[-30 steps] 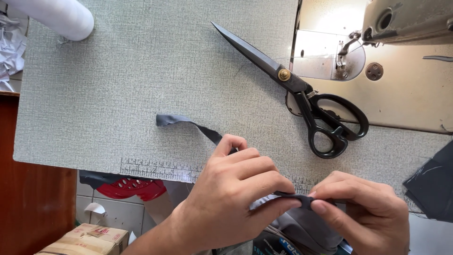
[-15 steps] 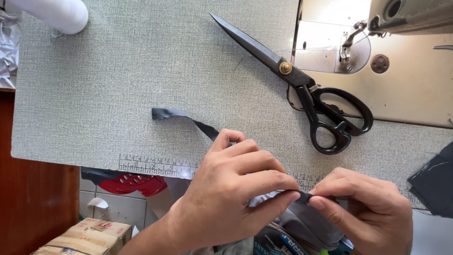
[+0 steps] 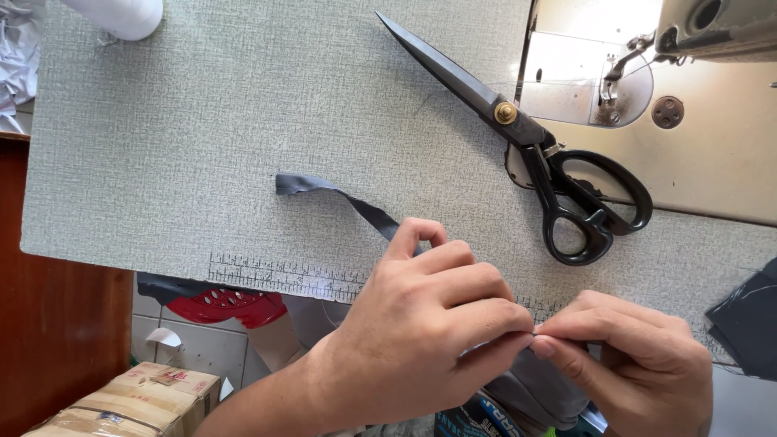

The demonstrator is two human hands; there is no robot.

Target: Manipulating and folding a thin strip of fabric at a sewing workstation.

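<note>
The left hand (image 3: 421,332) lies knuckles-up at the near edge of the table (image 3: 202,121), its fingers curled and its thumb and forefinger pinched on a grey strip of fabric (image 3: 340,194). The right hand (image 3: 623,364) meets it fingertip to fingertip, pinching the same strip just beside the left thumb. The strip runs from under the left hand up and to the left across the table, its far end lying flat and folded. A pair of black-handled scissors (image 3: 526,137) lies closed beyond the hands, beside the sewing machine (image 3: 688,73).
</note>
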